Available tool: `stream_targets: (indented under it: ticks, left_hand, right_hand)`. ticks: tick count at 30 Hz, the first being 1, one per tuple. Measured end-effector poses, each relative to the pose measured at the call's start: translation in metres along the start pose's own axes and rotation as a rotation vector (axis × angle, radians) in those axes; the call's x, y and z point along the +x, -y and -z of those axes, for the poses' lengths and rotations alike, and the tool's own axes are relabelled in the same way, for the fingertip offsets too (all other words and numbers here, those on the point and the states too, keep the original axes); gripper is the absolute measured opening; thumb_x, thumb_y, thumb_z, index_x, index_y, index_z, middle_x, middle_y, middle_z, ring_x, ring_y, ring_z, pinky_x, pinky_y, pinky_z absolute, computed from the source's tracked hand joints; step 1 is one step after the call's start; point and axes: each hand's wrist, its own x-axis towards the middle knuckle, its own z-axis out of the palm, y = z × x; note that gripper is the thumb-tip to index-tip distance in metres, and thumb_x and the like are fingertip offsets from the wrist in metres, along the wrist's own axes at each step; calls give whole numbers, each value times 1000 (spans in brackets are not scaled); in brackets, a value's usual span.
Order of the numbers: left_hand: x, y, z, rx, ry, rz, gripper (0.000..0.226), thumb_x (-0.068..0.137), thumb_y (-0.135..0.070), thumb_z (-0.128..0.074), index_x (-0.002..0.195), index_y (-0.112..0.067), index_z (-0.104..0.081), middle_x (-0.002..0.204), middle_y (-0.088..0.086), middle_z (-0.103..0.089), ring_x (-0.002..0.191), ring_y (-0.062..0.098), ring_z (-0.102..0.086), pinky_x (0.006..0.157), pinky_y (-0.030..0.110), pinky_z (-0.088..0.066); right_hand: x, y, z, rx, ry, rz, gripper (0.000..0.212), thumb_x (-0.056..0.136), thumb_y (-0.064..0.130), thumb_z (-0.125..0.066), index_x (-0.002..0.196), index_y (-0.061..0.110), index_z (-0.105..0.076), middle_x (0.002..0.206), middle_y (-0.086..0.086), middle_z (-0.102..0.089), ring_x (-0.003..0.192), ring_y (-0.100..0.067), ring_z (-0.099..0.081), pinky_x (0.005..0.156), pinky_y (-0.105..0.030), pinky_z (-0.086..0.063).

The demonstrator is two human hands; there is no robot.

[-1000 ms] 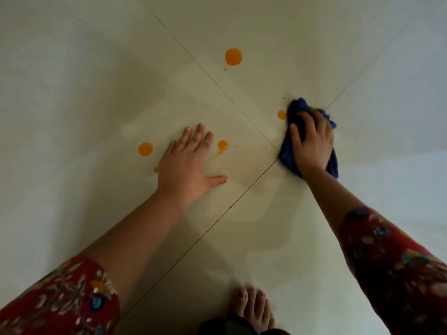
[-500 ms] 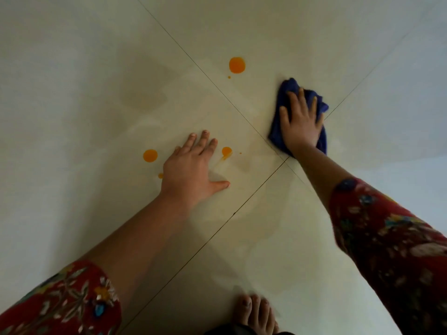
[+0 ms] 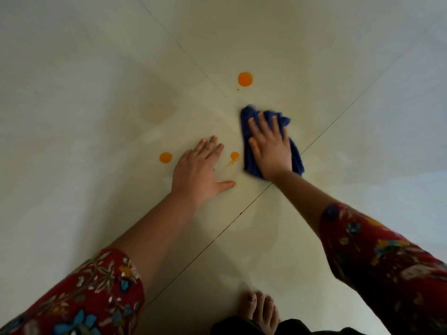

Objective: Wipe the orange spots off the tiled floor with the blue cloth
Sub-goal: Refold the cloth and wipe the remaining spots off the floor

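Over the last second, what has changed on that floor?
The right hand, pressing the blue cloth, slid it leftward toward the left hand. The small orange spot that lay beside the cloth no longer shows. The left hand stayed flat on the floor; three orange spots remain.

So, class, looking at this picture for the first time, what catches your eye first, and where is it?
Bright orange marks on the pale floor stand out: the far spot at the top, the left spot beside the left hand, the middle spot between the hands. Then the blue cloth, pressed under the right hand at the centre.
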Motion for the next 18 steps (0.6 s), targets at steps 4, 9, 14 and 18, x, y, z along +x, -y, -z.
stream_targets:
  ticks: [4,9,14,18]
  left_hand:
    - [-55,37,-6,83,-255,3,69,91,-57,-43,151,-28,-29,162,-5,-15,149,17,-13,117,43,-11]
    - [-102,99,-15,116,-265,225,66,94,-53,-32,153,-25,-24,162,-3,-13,149,19,-14,118,43,-8]
    - [-101,104,-18,73,-293,352,65,95,-49,-30,154,-23,-20,163,0,-13,149,20,-11,118,47,-8]
    - [-101,107,-20,52,-275,362,64,95,-46,-29,154,-23,-21,162,0,-16,149,20,-13,118,49,-8]
  right_hand:
    - [-81,-13,-5,-42,92,356,52,103,41,-18,154,31,-17,162,6,-12,150,-25,0,121,-43,0]
    - [-48,-46,2,-40,21,-19,55,100,47,-10,154,34,-10,163,5,-9,150,-23,2,121,-43,-1]
    - [-54,29,-10,-36,17,272,56,99,43,-21,152,27,-26,160,-2,-24,148,-34,-13,117,-54,-17]
    - [-113,18,-11,-56,210,855,50,103,41,-22,152,32,-23,161,6,-18,150,-27,-8,120,-48,-5]
